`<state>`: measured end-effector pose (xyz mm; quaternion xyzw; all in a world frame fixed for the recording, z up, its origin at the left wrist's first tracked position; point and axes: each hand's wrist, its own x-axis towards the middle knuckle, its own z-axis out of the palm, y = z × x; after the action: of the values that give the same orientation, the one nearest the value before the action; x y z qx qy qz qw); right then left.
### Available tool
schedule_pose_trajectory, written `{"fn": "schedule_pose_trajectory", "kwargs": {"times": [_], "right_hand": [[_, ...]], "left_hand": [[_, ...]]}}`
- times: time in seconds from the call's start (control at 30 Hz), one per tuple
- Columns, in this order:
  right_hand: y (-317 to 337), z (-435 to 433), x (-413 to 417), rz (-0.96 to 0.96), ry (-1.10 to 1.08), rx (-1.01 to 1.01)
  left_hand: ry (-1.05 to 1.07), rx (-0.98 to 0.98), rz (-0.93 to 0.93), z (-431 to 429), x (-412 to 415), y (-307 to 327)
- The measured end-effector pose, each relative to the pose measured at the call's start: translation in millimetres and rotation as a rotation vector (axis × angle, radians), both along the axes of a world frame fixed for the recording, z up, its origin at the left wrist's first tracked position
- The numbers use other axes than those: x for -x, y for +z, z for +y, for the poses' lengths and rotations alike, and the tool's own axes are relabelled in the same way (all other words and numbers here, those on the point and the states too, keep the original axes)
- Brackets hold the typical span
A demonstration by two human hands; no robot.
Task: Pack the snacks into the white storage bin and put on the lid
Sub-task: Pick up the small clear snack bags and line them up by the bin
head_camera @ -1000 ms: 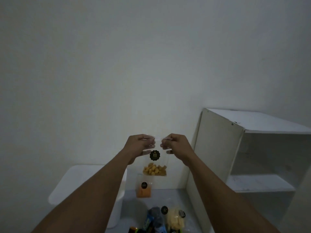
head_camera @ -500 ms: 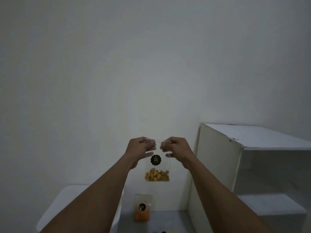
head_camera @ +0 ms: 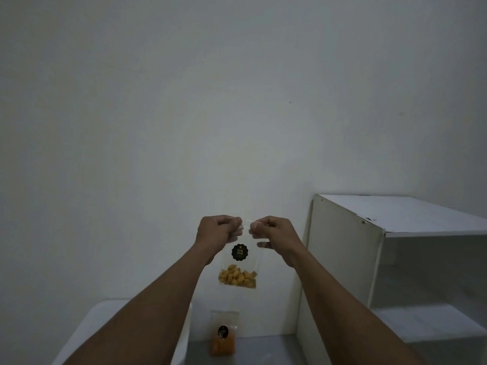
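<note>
A clear snack bag (head_camera: 238,270) with yellow pieces at its bottom and a round black sticker hangs in front of the wall. My left hand (head_camera: 217,234) pinches its top left corner and my right hand (head_camera: 274,235) pinches its top right corner, both arms stretched forward. Below it, a second clear bag with orange snack (head_camera: 223,338) leans upright against the wall on the grey floor. The white storage bin (head_camera: 89,330) sits at the lower left with its lid on top, partly hidden by my left forearm.
A white open shelf unit (head_camera: 350,259) stands at the right against the wall, with a shelf board inside. A plain white wall fills the upper view. Grey floor lies between bin and shelf unit.
The view has tilted upward, so the snacks on the floor near me dropped out of sight. Both hands still hold the bag's top, now closer together.
</note>
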<state>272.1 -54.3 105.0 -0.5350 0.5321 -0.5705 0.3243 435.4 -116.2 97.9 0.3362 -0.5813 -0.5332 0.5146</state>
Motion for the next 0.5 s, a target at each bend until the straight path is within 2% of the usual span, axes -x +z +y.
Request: {"fn": "schedule_pose_trajectory", "kwargs": {"times": [0.2, 0.37, 0.5], "right_hand": [[-2.3, -5.8, 2.6, 0.081, -0.045, 0.026], [-5.5, -4.5, 2.9, -0.001, -0.002, 0.000], [-4.0, -4.2, 6.5, 0.009, -0.019, 0.020]], "left_hand": [[-0.093, -0.051, 0.000, -0.6, -1.9, -1.8], [-0.040, 0.014, -0.046, -2.2, -1.4, 1.3], [-0.101, -0.025, -0.014, 0.9, 1.6, 2.6]]}}
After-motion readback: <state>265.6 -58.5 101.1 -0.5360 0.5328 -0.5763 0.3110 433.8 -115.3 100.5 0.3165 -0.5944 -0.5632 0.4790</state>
